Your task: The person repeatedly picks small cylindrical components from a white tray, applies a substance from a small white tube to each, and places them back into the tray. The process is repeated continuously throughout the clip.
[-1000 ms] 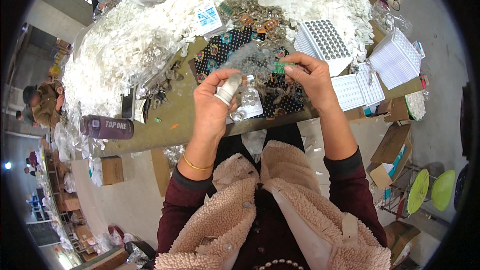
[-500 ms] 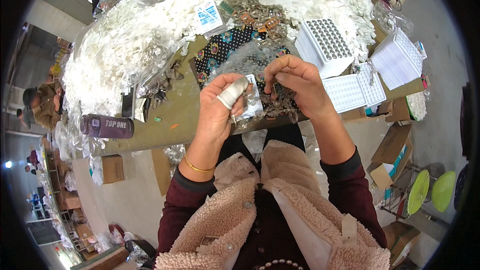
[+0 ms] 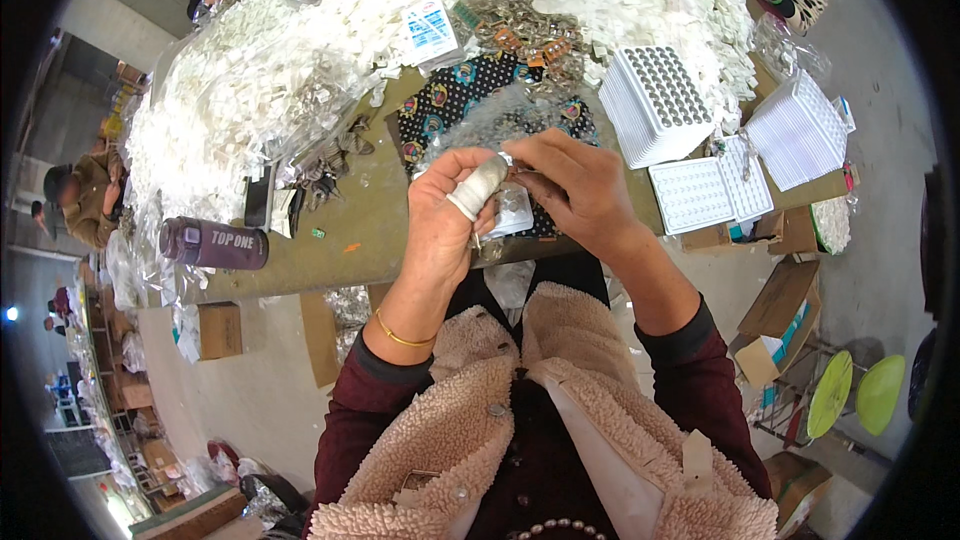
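Note:
My left hand (image 3: 447,208), its thumb wrapped in a white covering, pinches something small above the table's near edge. The fingertips of my right hand (image 3: 583,192) meet that thumb tip, closed on the same spot. What lies between them is too small and covered to name. Just behind and below the hands, partly hidden, is a small white tray (image 3: 517,216) with round discs. A black patterned cloth (image 3: 412,122) lies beyond it, with clear plastic film (image 3: 470,120) on top. Farther back is a heap of small metal and orange parts (image 3: 525,30).
A large heap of small white pieces (image 3: 235,105) covers the far and left table. To the right stand a white tray stack (image 3: 630,125) bearing metal discs, flat white trays (image 3: 690,198) and another stack (image 3: 797,130). A purple bottle (image 3: 212,245) and a phone (image 3: 259,198) lie left.
My right hand has come left and down from above the metal parts, and its fingertips now meet my left thumb. The left hand stays nearly in place. The view has shifted slightly.

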Demonstrator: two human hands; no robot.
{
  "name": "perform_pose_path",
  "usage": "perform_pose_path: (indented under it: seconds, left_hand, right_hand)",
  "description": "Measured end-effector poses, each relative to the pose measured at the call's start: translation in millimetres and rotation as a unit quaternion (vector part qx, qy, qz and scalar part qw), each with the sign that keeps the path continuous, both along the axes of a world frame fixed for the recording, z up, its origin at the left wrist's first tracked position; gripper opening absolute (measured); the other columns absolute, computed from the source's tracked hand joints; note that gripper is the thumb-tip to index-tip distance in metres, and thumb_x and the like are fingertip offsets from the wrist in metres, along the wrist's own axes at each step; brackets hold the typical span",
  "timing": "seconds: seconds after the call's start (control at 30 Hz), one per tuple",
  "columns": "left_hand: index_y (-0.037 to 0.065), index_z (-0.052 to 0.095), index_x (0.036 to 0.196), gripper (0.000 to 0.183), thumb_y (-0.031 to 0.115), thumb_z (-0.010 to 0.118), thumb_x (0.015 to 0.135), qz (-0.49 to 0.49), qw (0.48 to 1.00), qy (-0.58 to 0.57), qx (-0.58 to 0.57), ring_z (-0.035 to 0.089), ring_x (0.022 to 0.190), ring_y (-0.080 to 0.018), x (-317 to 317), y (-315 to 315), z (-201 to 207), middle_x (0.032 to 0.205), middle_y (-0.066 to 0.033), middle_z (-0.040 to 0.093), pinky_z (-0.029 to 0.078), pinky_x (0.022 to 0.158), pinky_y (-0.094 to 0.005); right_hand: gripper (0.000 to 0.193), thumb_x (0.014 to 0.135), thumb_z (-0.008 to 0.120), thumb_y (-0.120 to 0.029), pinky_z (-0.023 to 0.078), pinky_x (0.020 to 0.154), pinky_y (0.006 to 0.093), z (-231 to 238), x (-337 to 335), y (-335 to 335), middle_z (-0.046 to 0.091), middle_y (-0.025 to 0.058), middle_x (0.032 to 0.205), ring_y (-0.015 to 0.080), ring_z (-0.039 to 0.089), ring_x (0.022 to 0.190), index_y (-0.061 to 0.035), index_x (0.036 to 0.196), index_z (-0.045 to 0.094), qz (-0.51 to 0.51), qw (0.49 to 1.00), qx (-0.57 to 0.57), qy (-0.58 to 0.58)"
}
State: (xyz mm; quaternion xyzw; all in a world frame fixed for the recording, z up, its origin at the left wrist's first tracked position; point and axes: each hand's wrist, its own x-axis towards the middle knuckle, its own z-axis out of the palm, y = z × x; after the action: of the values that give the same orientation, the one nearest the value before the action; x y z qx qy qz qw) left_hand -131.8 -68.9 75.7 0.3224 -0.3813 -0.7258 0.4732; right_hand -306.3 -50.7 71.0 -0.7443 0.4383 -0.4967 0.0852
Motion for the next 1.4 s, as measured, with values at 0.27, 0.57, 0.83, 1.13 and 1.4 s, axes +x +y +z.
perform_pose_path:
  seconds: [0.27,0.57,0.83,1.13,1.4]
  left_hand:
    - [-0.001,0.067,0.107,0.017,0.005,0.065,0.091,-0.048,0.999,-0.014,-0.015,0.045,0.052,-0.0014,15.0,1.6,-4.5,0.076,-0.0017,0.064,0.031,0.044,-0.0181]
    - [0.003,0.071,0.103,0.015,0.003,0.069,0.088,0.040,0.998,-0.026,-0.042,0.052,0.058,-0.0028,14.9,11.7,-17.6,0.088,-0.0036,0.070,0.035,0.046,-0.0183]
    - [0.006,0.072,0.097,0.014,0.009,0.077,0.084,0.061,0.994,-0.063,-0.059,0.054,0.063,-0.0029,23.3,12.7,-14.8,0.085,0.0000,0.069,0.039,0.051,-0.0191]
    - [0.003,0.071,0.091,0.014,0.010,0.079,0.082,0.097,0.976,-0.138,-0.140,0.059,0.078,-0.0054,30.5,13.0,-28.1,0.087,0.0009,0.069,0.049,0.069,-0.0236]
    - [0.003,0.071,0.091,0.015,0.011,0.080,0.081,0.083,0.969,-0.166,-0.165,0.057,0.079,-0.0036,38.0,12.1,-25.1,0.086,0.0025,0.068,0.048,0.069,-0.0228]
  right_hand:
    - [0.024,0.076,0.072,-0.002,0.050,0.058,0.0337,-7.6,1.4,-2.2,0.064,0.0072,0.087,0.0250,0.065,0.069,-0.0056,0.100,0.070,0.036,0.998,-0.044,-0.016]
    - [0.022,0.073,0.070,0.008,0.049,0.058,0.0298,-1.2,19.4,5.5,0.065,0.0102,0.083,0.0218,0.062,0.064,-0.0015,0.092,0.067,0.022,0.998,-0.009,-0.051]
    - [0.018,0.074,0.066,0.014,0.042,0.059,0.0245,7.8,28.5,9.6,0.060,0.0064,0.078,0.0117,0.051,0.063,0.0022,0.087,0.061,0.074,0.985,0.101,-0.117]
    - [0.009,0.077,0.068,0.005,0.038,0.060,0.0236,13.4,35.0,14.4,0.051,-0.0001,0.068,0.0080,0.045,0.063,0.0013,0.084,0.062,0.041,0.963,0.232,-0.131]
    - [0.010,0.081,0.064,0.006,0.036,0.058,0.0211,13.1,35.2,15.4,0.052,-0.0015,0.075,0.0054,0.046,0.065,0.0025,0.090,0.063,0.081,0.969,0.210,-0.101]
